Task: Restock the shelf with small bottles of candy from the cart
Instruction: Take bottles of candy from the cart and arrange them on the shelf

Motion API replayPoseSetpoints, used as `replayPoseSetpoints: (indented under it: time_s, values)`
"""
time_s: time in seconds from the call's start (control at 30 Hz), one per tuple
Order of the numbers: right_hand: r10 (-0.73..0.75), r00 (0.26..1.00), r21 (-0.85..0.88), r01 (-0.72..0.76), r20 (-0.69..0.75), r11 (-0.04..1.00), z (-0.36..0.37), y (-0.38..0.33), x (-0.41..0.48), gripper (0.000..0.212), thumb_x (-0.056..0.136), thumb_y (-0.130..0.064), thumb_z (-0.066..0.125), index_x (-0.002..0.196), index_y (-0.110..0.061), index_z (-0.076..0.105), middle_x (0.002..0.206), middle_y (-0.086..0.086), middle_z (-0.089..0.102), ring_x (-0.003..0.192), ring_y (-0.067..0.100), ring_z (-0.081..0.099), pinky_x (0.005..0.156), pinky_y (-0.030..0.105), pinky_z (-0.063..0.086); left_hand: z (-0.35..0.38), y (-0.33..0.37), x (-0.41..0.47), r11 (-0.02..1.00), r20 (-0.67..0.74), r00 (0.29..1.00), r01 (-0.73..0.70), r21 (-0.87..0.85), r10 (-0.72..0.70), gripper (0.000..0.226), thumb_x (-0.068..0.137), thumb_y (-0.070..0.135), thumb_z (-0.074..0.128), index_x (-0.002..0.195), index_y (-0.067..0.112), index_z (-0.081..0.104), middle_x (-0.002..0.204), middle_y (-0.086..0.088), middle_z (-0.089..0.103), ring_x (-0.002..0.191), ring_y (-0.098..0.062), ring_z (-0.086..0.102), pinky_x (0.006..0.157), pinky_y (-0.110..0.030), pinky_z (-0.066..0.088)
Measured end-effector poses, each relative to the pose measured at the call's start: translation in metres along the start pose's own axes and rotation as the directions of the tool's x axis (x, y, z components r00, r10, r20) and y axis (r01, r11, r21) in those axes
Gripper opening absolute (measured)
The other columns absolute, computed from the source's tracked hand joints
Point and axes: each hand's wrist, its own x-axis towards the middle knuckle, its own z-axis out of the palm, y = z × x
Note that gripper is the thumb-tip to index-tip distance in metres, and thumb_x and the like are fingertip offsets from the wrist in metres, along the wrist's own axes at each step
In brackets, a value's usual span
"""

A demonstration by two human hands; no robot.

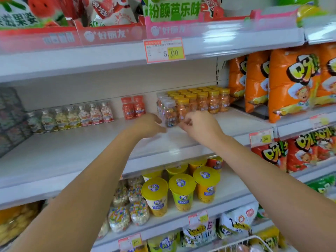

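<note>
While both bare arms reach up to the white metal shelf, the left hand and the right hand meet at a small clear plastic bottle of multicoloured candy, which stands upright at the front of a short row of its kind. The left hand's curled fingers sit against the bottle's left side, and the right hand's curled fingertips sit at its lower right, just before a block of yellow-capped bottles of orange candy. Blur hides whether either hand actually grasps anything. Left of the hands stand two red-capped red bottles, then a row of silver-capped clear bottles along the back wall. Tall orange snack bags fill the neighbouring bay on the right. A corner of the white wire cart shows at the bottom edge.
</note>
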Motion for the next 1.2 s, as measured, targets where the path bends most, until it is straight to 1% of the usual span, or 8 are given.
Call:
replayPoseSetpoints:
  time_s: [0.1,0.2,0.4,0.6,0.73,0.9,1.07,1.2]
  values:
    - [-0.064,0.980,-0.012,0.063,-0.191,0.998,-0.017,0.008,-0.039,0.029,0.088,-0.035,0.063,0.070,-0.016,0.049,0.076,-0.002,0.053,0.077,0.020,0.054,0.063,0.031,0.037,0.023,0.019,-0.059,0.958,-0.392,0.898,-0.263,-0.118,0.198,0.016,0.091,0.021,0.059,0.101,0.010,0.065,0.092,0.001,0.065,0.085,-0.013,0.060,0.075,-0.018,0.046]
    - [-0.093,0.951,-0.027,0.089,-0.294,0.996,-0.030,0.016,-0.068,0.030,0.088,-0.028,0.062,0.069,-0.016,0.042,0.079,0.001,0.049,0.088,0.024,0.052,0.065,0.031,0.032,0.054,0.028,-0.117,0.884,-0.487,0.808,-0.447,-0.139,0.332,0.017,0.093,0.020,0.056,0.079,0.013,0.060,0.072,0.004,0.059,0.064,-0.006,0.052,0.060,-0.015,0.040]
    - [-0.061,0.991,0.018,0.059,0.117,0.998,-0.017,0.041,-0.133,0.046,0.087,-0.030,0.063,0.056,-0.022,0.030,0.053,-0.007,0.037,0.055,0.017,0.038,0.055,0.032,0.027,0.153,0.013,-0.190,0.907,-0.118,0.909,-0.411,-0.091,0.400,0.039,0.089,0.040,0.044,0.056,0.022,0.037,0.050,0.004,0.040,0.049,-0.012,0.038,0.051,-0.030,0.028]
    - [0.247,0.793,-0.081,-0.244,0.557,0.966,0.051,0.122,-0.243,0.022,0.091,-0.033,0.061,0.078,-0.019,0.048,0.077,-0.002,0.052,0.067,0.011,0.048,0.064,0.030,0.039,0.269,-0.023,-0.229,0.978,0.269,0.955,-0.073,-0.197,0.125,0.020,0.094,0.026,0.052,0.083,0.011,0.061,0.076,0.005,0.060,0.070,-0.012,0.056,0.066,-0.026,0.044]
    - [0.515,0.663,-0.198,-0.494,0.544,0.846,0.092,0.178,-0.311,0.049,0.090,-0.033,0.061,0.131,-0.010,0.046,0.126,0.009,0.054,0.113,0.025,0.054,0.089,0.034,0.045,0.330,-0.025,-0.241,0.936,0.433,0.900,0.193,-0.296,-0.049,0.025,0.091,0.023,0.056,0.115,0.016,0.059,0.103,-0.003,0.063,0.066,-0.013,0.055,0.057,-0.020,0.044]
    - [0.569,0.687,-0.266,-0.505,0.453,0.821,0.139,0.214,-0.361,0.036,0.090,-0.020,0.056,0.126,-0.015,0.056,0.113,0.008,0.062,0.101,0.024,0.059,0.084,0.033,0.051,0.393,-0.017,-0.238,0.888,0.556,0.820,0.350,-0.298,-0.137,0.044,0.091,0.013,0.052,0.134,0.013,0.044,0.087,-0.003,0.059,0.050,-0.011,0.044,0.045,-0.021,0.037]
    - [0.557,0.714,-0.425,-0.385,0.425,0.819,0.171,0.229,-0.361,0.052,0.090,-0.051,0.052,0.125,-0.012,0.053,0.129,0.011,0.043,0.126,0.030,0.032,0.104,0.038,0.036,0.431,-0.008,-0.207,0.930,0.488,0.861,0.286,-0.231,-0.144,0.036,0.093,0.009,0.047,0.127,0.018,0.051,0.110,-0.010,0.064,0.057,-0.015,0.053,0.050,-0.027,0.049]
    - [0.627,0.609,-0.474,-0.419,0.486,0.774,0.185,0.228,-0.357,0.075,0.088,-0.066,0.044,0.140,-0.011,0.040,0.150,0.013,0.022,0.142,0.034,0.014,0.111,0.048,0.026,0.450,-0.005,-0.179,0.979,0.516,0.850,0.180,-0.097,-0.106,0.035,0.093,0.016,0.050,0.128,0.016,0.054,0.121,-0.008,0.061,0.087,-0.022,0.059,0.068,-0.030,0.049]
